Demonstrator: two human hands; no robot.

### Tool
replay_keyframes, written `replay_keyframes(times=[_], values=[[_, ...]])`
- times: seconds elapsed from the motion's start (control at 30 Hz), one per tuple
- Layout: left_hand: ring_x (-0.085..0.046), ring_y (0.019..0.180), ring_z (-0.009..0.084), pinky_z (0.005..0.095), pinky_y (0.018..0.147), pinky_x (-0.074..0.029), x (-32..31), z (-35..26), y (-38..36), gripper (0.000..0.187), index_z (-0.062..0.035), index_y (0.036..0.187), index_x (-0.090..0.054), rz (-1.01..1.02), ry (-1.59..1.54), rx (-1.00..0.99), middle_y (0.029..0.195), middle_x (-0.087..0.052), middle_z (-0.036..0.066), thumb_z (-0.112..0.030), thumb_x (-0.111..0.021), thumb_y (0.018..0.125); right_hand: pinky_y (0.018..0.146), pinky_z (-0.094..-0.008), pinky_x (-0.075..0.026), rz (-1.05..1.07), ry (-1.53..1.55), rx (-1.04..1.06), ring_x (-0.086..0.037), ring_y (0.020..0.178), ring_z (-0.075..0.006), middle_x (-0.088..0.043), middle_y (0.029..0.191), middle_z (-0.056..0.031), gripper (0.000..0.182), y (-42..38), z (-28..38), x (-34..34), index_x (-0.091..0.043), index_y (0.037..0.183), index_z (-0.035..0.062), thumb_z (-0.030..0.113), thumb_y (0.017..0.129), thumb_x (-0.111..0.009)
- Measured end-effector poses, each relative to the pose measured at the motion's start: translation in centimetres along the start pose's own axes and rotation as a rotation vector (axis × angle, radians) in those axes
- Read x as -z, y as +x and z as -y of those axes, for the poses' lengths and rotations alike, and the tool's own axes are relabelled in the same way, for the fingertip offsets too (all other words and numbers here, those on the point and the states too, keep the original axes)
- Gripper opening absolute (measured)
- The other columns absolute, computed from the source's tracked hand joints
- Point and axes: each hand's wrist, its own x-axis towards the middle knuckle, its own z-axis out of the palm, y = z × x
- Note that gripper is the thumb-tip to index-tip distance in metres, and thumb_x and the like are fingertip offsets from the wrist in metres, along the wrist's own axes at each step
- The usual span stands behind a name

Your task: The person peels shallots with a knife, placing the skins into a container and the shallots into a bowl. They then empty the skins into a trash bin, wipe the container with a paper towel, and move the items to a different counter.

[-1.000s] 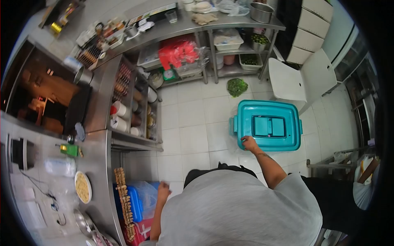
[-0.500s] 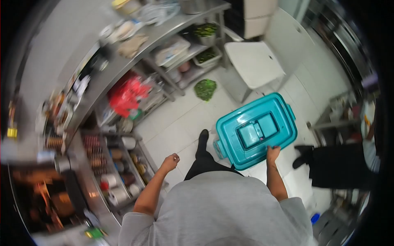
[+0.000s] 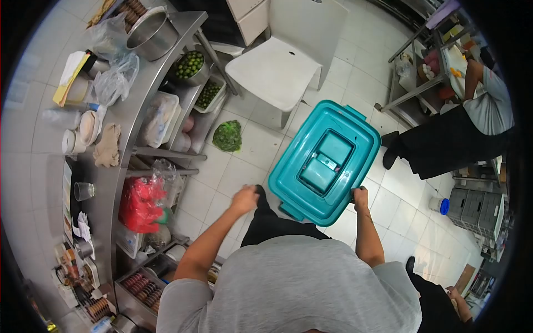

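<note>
A teal plastic storage bin (image 3: 286, 166), with a lid that has a recessed two-part hatch in its middle, stands on the floor in front of me, a little to the right. My right hand (image 3: 360, 197) is at the near right rim of its lid, fingers curled over the edge. My left hand (image 3: 244, 200) hangs in front of my left leg, apart from the bin. It is slightly blurred, its fingers look curled in, and I see nothing in it.
A white chair (image 3: 275, 72) stands beyond the bin. A bag of greens (image 3: 227, 136) lies on the floor. Steel shelving with a red bag (image 3: 141, 205) lines the left. A co-worker's dark apron (image 3: 444, 141) is close on the right; another person is at the lower right.
My view has turned to the left and the bin appears rotated and nearer the chair. My right hand has gone from above the lid's near edge to gripping its rim.
</note>
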Motion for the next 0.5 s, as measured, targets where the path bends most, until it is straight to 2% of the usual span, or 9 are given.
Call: replay_keyframes(times=[0.03,0.1,0.17,0.27,0.37,0.4,0.43,0.47,0.5], values=[[-0.056,0.098,0.0406,0.0484,0.082,-0.047,-0.1,-4.2,-0.6,0.037,-0.0046,0.11,-0.056,0.044,-0.033,-0.083,0.11,-0.054,0.024,-0.027,-0.062,0.081,0.053,-0.039,-0.056,0.058,0.063,0.041,-0.059,0.059,-0.0216,-0.058,0.075,-0.0101,0.043,-1.6,1.3,0.4,-0.048,0.115,-0.0043,0.001,0.072,-0.052],[-0.054,0.103,0.0379,0.0454,0.086,-0.045,-2.8,-10.1,-1.7,0.05,-0.006,0.117,-0.055,-0.018,0.044,-0.394,0.111,-0.052,0.021,-0.033,-0.068,0.076,0.051,-0.0358,-0.055,0.16,0.206,0.084,-0.054,0.056,-0.0169,-0.054,0.07,-0.0055,0.056,-5.2,4.5,0.8,-0.041,0.126,-0.0001,0.001,0.07,-0.052],[-0.053,0.103,0.0366,0.0423,0.086,-0.041,-5.3,-15.2,-3.4,0.057,-0.0077,0.119,-0.055,-0.138,0.121,-0.654,0.107,-0.052,0.019,-0.032,-0.074,0.071,0.048,-0.0354,-0.054,0.282,0.303,0.177,-0.056,0.055,-0.0185,-0.055,0.073,-0.0084,0.056,-7.2,6.9,1.5,-0.042,0.122,-0.005,0.002,0.069,-0.055],[-0.053,0.102,0.0345,0.04,0.084,-0.038,-7.3,-19.8,-5.3,0.056,-0.0064,0.114,-0.055,-0.143,0.11,-0.542,0.107,-0.053,0.018,-0.027,-0.077,0.068,0.048,-0.0337,-0.054,0.436,0.283,0.23,-0.057,0.059,-0.0178,-0.055,0.073,-0.0076,0.05,-10.4,11.9,1.4,-0.044,0.12,-0.0016,0.004,0.071,-0.057],[-0.056,0.094,0.0341,0.0431,0.077,-0.04,-8.7,-17.6,-5.7,0.047,-0.0034,0.105,-0.057,-0.405,-0.131,-0.443,0.096,-0.056,0.018,-0.021,-0.078,0.067,0.05,-0.0314,-0.055,0.613,0.166,0.377,-0.059,0.064,-0.0186,-0.056,0.079,-0.0093,0.042,-13.6,17.9,-0.7,-0.048,0.114,0.001,0.011,0.076,-0.063],[-0.058,0.083,0.0357,0.0438,0.071,-0.044,-5.4,-19.3,-7.9,0.032,-0.0001,0.093,-0.059,-0.505,-0.295,-0.356,0.084,-0.057,0.018,-0.018,-0.075,0.072,0.052,-0.0315,-0.055,0.726,0.219,0.382,-0.06,0.065,-0.0183,-0.056,0.083,-0.0095,0.041,-14.2,18.9,-2.3,-0.049,0.114,0.0012,0.014,0.078,-0.065],[-0.06,0.071,0.0315,0.0414,0.064,-0.047,-3.5,-20.0,-9.7,0.024,0.001,0.091,-0.06,-0.694,-0.405,-0.186,0.079,-0.06,0.015,-0.018,-0.07,0.078,0.054,-0.0317,-0.056,0.834,0.273,0.383,-0.061,0.066,-0.018,-0.056,0.086,-0.0097,0.041,-15.1,19.8,-3.9,-0.049,0.114,0.0014,0.017,0.081,-0.066],[-0.061,0.072,0.0214,0.0369,0.065,-0.048,-0.7,-20.1,-11.8,0.029,0.0024,0.095,-0.061,-0.558,-0.723,0.056,0.081,-0.063,0.013,-0.023,-0.068,0.083,0.059,-0.0328,-0.056,1.054,0.295,0.415,-0.06,0.067,-0.0167,-0.057,0.091,-0.0096,0.039,-17.5,21.3,-4.6,-0.05,0.116,0.0024,0.019,0.084,-0.065],[-0.06,0.073,0.019,0.0364,0.065,-0.048,2.4,-19.9,-13.9,0.031,0.0031,0.095,-0.062,-0.528,-0.743,0.224,0.082,-0.063,0.012,-0.025,-0.069,0.083,0.064,-0.034,-0.056,1.273,0.312,0.44,-0.059,0.067,-0.0155,-0.057,0.095,-0.0095,0.037,-19.9,22.1,-5.0,-0.051,0.118,0.0034,0.022,0.088,-0.063]])
